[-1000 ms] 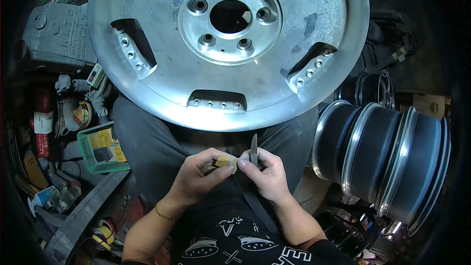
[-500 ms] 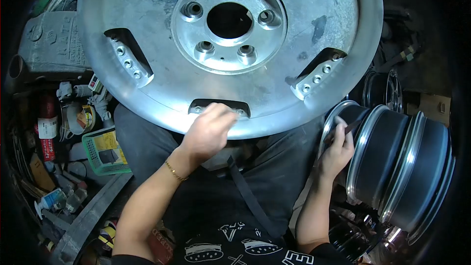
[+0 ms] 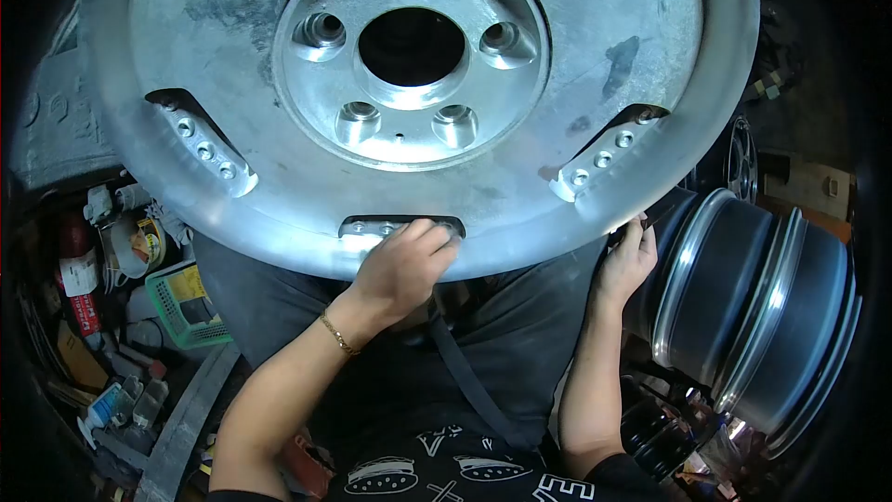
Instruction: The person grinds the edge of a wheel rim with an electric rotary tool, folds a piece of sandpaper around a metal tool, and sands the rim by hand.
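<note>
A large bare-metal wheel rim (image 3: 502,181) is tilted up in front of me, resting over my lap, with bolt holes around its centre bore and several slots near its edge. My left hand (image 3: 404,270) is closed at the lowest slot (image 3: 373,226), its fingertips against the metal there. Whatever those fingers pinch, if anything, is hidden. Off the lower right edge of the rim, my right hand (image 3: 628,265) is raised, thumb and fingers pinching a thin dark strip (image 3: 661,215) whose kind I cannot make out.
Dark wheels with shiny lips (image 3: 743,297) stand close on my right. To the left are a green plastic basket (image 3: 177,311), a red bottle (image 3: 82,302), and a grey metal beam (image 3: 190,418). A cardboard box (image 3: 804,195) sits at the far right.
The rim appears larger and lower in view. My left hand, blurred over the slot before, now presses its fingertips at it. My right hand has shifted slightly, still holding the dark strip.
</note>
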Motion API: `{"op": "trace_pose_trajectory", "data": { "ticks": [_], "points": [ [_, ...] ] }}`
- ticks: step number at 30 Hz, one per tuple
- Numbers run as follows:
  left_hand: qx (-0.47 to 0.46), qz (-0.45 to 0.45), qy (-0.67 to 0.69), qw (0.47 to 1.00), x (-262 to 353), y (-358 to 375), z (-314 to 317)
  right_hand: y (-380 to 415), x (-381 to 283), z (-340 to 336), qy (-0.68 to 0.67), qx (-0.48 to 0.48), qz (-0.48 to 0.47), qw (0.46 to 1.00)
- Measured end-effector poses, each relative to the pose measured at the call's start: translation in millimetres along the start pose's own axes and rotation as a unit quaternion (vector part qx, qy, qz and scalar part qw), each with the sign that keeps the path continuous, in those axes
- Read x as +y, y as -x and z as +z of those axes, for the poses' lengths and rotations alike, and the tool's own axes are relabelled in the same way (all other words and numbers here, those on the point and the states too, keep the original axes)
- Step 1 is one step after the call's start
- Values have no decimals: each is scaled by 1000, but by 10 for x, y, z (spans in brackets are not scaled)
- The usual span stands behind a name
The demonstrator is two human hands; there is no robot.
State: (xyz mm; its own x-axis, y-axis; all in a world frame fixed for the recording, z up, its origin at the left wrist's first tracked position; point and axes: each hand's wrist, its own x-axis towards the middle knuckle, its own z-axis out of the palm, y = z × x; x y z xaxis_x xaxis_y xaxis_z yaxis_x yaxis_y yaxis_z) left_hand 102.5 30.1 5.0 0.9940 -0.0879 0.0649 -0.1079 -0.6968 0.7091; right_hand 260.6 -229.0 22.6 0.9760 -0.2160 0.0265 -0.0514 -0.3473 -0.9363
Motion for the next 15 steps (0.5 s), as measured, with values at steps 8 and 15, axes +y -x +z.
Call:
{"op": "trace_pose_trajectory", "data": {
  "ticks": [8,15],
  "points": [
    [-60,29,-32,997,-44,-19,-121,-12,-20,18,-5,-42,1,999],
    [-52,37,-18,998,-77,7,-90,-8,-45,82,-1,-40,-31,999]
  ]
}}
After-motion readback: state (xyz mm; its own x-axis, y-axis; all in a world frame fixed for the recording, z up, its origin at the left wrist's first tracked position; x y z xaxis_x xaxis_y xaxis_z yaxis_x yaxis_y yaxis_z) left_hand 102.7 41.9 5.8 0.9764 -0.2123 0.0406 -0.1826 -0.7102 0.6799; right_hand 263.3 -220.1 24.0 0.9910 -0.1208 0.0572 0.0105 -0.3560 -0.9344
